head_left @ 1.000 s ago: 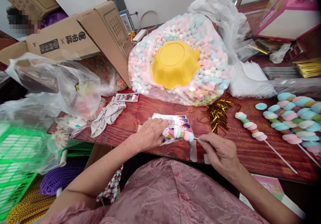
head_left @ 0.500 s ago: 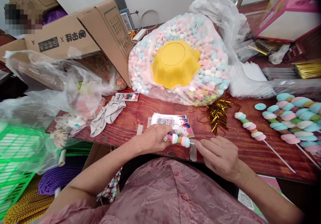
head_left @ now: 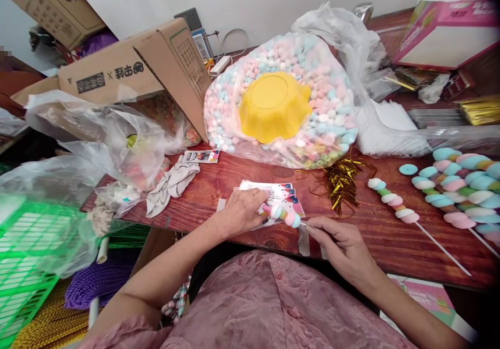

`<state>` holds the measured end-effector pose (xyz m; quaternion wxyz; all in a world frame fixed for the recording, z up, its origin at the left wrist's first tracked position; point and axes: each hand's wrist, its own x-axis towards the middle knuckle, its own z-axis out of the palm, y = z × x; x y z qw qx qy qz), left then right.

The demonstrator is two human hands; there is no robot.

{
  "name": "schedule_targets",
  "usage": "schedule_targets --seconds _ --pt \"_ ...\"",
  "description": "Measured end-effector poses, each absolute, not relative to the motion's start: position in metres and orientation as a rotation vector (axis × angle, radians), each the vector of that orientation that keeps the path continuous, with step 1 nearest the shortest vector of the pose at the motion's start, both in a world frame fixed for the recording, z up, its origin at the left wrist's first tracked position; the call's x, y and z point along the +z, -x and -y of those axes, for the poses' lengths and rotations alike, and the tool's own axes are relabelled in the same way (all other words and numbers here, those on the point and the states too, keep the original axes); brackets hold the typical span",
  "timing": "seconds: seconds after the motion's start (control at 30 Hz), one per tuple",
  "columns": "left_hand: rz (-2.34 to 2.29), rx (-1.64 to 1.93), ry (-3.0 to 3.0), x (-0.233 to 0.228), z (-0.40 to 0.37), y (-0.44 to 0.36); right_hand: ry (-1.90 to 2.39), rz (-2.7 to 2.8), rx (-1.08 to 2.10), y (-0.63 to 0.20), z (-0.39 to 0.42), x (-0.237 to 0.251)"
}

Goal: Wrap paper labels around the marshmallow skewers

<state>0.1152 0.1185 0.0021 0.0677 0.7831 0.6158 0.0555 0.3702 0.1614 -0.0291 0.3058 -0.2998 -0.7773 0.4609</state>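
My left hand (head_left: 241, 212) rests near the front edge of the red wooden table (head_left: 375, 234), its fingers closed on the far end of a pastel marshmallow skewer (head_left: 285, 215). My right hand (head_left: 339, 245) pinches the thin white stick at the skewer's near end. The skewer lies across a small stack of printed clear bags (head_left: 278, 195), and its far end looks tucked into one of them. Pink, white, green and blue pieces show between my two hands.
A big plastic bag of pastel marshmallows (head_left: 320, 109) carries an upturned yellow bowl (head_left: 273, 104). Finished skewers (head_left: 394, 203) lie at the right, gold twist ties (head_left: 341, 179) in the middle. A cardboard box (head_left: 128, 67), crumpled plastic bags (head_left: 117, 140), a grey cloth (head_left: 172, 182) and a green basket (head_left: 27, 255) crowd the left.
Both hands stay on the skewer; they shifted slightly toward the table edge and back. The camera tilted, so the scene sits a little lower in the frame.
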Motion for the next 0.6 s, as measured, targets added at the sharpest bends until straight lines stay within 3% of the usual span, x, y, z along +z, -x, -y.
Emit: schedule_targets --seconds 0.1,0.2,0.37,0.6 --pt "-1.686 0.163 -2.12 0.01 -0.117 -0.116 0.551 2.248 0.442 -0.377 -0.169 -0.029" --pt "-1.456 0.206 -1.896 0.02 -0.117 -0.115 0.366 2.319 0.02 -0.384 -0.18 -0.024" --pt "-1.195 0.275 -1.697 0.025 -0.118 -0.116 0.281 2.308 -0.148 -0.391 -0.188 -0.012" --pt "-1.145 0.328 -1.536 0.021 -0.116 -0.118 0.23 2.346 0.011 -0.382 -0.175 -0.018"
